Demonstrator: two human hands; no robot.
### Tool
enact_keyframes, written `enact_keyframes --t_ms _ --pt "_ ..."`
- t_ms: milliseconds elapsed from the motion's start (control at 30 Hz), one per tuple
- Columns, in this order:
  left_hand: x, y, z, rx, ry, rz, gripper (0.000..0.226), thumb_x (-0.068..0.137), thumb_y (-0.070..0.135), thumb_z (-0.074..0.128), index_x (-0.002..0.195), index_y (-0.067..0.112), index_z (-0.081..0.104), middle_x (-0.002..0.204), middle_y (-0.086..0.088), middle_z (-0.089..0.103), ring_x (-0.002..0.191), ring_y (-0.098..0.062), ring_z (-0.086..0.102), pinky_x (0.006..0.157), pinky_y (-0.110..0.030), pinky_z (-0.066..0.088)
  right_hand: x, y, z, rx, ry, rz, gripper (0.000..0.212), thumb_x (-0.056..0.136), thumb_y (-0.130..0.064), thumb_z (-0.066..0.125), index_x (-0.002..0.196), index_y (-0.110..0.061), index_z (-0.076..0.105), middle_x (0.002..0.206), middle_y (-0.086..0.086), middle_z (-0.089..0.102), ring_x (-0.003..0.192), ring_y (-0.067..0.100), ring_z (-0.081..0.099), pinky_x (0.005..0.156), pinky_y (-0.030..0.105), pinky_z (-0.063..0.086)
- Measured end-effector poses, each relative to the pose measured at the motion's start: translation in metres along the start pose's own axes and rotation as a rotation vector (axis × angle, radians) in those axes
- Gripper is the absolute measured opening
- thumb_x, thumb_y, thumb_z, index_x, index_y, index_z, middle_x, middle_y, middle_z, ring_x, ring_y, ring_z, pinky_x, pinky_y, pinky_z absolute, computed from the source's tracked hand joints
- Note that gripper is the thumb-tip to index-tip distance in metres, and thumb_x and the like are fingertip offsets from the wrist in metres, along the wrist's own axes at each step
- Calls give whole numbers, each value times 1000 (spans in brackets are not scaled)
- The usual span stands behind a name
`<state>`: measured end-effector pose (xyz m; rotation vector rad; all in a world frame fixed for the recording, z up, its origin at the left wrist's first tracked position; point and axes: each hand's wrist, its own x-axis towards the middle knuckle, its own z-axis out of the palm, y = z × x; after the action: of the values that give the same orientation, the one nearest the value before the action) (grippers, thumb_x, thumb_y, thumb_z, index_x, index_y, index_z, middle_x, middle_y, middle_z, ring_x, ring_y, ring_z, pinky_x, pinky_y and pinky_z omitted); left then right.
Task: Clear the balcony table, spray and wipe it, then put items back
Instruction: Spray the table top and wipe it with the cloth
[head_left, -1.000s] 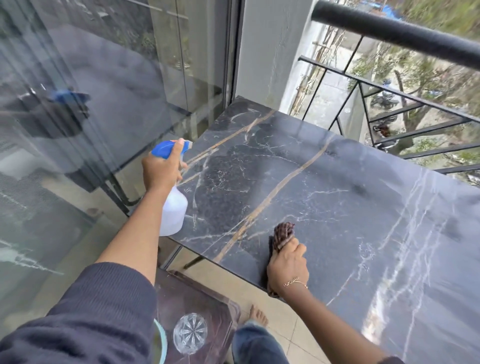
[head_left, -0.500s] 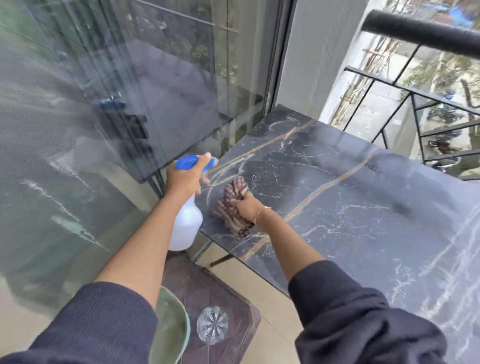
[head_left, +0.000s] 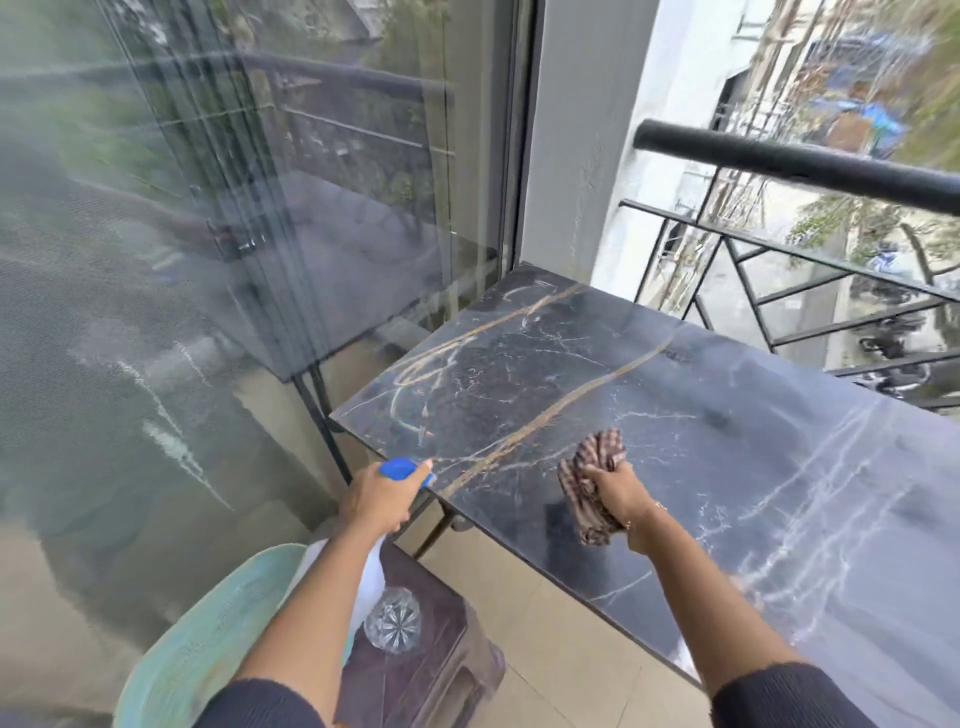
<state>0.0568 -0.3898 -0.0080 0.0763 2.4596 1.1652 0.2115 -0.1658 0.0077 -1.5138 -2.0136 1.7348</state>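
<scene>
The dark marble balcony table (head_left: 675, 415) with gold and white veins fills the middle and right of the head view. My right hand (head_left: 621, 491) grips a bunched brown checked cloth (head_left: 589, 475) against the tabletop near its front edge. Just off the table's front left corner, my left hand (head_left: 376, 493) holds a white spray bottle (head_left: 371, 571) by its blue trigger head (head_left: 405, 469). My forearm hides most of the bottle body.
A dark brown stool (head_left: 441, 670) below the table's left corner carries a cut-glass piece (head_left: 392, 623) and a pale green plate (head_left: 208, 639). A glass sliding door (head_left: 208, 260) stands on the left. The black balcony railing (head_left: 805, 161) runs behind the table.
My right hand has dragged the cloth from the table's left corner rightward along the front edge. The left hand with the spray bottle has dropped back toward me. The view has lifted.
</scene>
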Motion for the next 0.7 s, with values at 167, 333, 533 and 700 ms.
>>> enact_keyframes --t_ms 167,333,533,700 --pt "-22 -4 -11 37 133 4 62 49 75 49 66 17 64 72 -16 69 70 -34 68 71 -40 59 -30 34 -15 -92 45 19 41 93 -20 51 122 6 41 124 27 54 113 39 54 100 47 43" --pt "-33 1 -26 -109 223 -34 58 55 70 55 70 15 66 77 -18 70 77 -37 69 76 -45 59 -52 57 -7 -248 31 -2 45 92 -24 51 125 4 37 131 25 48 120 38 48 101 39 40" --pt "-31 10 -37 -120 298 -43 59 64 69 54 70 12 65 80 -17 71 77 -37 69 77 -44 58 -55 62 23 -382 96 2 44 94 -29 45 126 -2 33 135 23 37 122 42 46 102 43 36" --pt "-4 10 -49 -184 298 -82 51 74 62 62 85 12 65 87 -19 70 83 -40 68 81 -47 57 -44 47 70 -493 169 8 59 96 -28 42 141 0 18 134 22 34 116 41 53 96 43 42"
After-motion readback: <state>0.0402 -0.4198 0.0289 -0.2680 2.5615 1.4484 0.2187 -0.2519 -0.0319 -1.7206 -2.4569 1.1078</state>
